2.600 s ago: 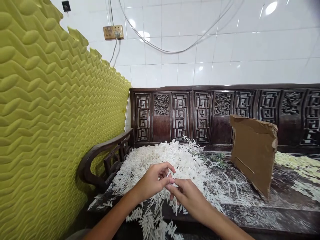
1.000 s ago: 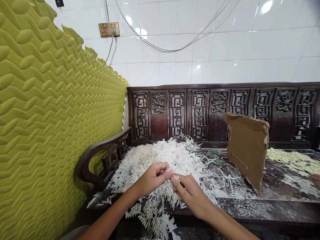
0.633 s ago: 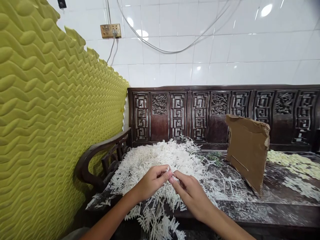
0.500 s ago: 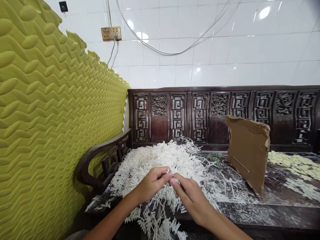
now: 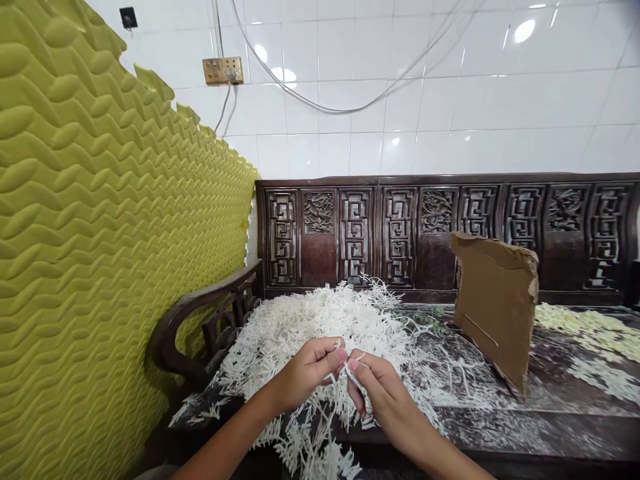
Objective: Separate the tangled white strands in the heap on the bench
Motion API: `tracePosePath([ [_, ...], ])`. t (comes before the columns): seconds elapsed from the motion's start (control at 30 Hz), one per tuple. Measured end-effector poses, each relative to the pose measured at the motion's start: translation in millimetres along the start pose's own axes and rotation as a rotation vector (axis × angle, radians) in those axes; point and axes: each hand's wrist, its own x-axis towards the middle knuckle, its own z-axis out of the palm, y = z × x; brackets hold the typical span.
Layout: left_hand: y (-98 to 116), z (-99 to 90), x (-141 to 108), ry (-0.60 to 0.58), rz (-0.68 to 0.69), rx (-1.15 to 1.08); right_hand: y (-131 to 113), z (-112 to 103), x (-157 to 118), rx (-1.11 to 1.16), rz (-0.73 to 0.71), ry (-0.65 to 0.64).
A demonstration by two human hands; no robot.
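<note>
My left hand [image 5: 316,367] is closed in a pinch, thumb against forefinger, on a small white branching sprig [image 5: 349,371]. Close beside it, my right hand [image 5: 377,387] pinches the sprig's other side, its thumb on top and the fingers curled below. Thin white tips stick out between and above both hands' fingertips; the rest of the sprig is hidden by the fingers. Behind and under the hands lies a large heap of similar white branching sprigs [image 5: 305,320], with some hanging over the front edge of the dark wooden bench [image 5: 540,430].
An upright piece of brown cardboard [image 5: 493,307] stands on the bench at right. Beyond it lie pale yellow-green pieces [image 5: 590,330] and whitish ones [image 5: 605,377]. A curved armrest [image 5: 173,327] and a yellow foam mat [image 5: 110,233] border the left. Green bits [image 5: 431,321] lie behind the heap.
My hands have shifted slightly down, and the right one has moved a little to the right. More of the white sprig now shows between the fingertips.
</note>
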Motion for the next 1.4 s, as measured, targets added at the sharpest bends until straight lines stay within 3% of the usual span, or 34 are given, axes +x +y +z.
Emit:
tracePosePath([
  [0.33,3.9,16.0,-1.1,0.088,-0.087,-0.342,-0.2,5.6,1.4,0.340,0.029,0.045],
  [0.53,7.3,4.6,5.5,0.288,0.054,-0.707,-0.8,-7.6,5.0,0.645,0.061,0.185],
  [0.67,12.0,-9.1,5.6,0.471,0.083,-0.465,-6.0,-21.4,12.3,0.514,0.103,0.286],
  [0.77,10.4,-14.7,3.8,0.508,0.114,-0.126,1.6,-26.8,15.6,0.236,0.170,0.276],
  [0.87,5.4,-16.3,2.5,0.483,0.135,0.147,14.2,-27.8,16.8,0.041,0.240,0.275],
  [1.0,-0.6,-14.7,2.1,0.442,0.119,0.355,19.2,-24.6,16.1,-0.025,0.248,0.255],
  [1.23,-2.6,-4.3,2.2,0.318,0.131,0.463,2.9,-13.3,14.8,-0.071,0.144,0.025],
  [1.4,-4.4,-1.8,3.8,0.275,0.104,0.534,4.9,-11.0,12.3,-0.086,0.079,-0.038],
])
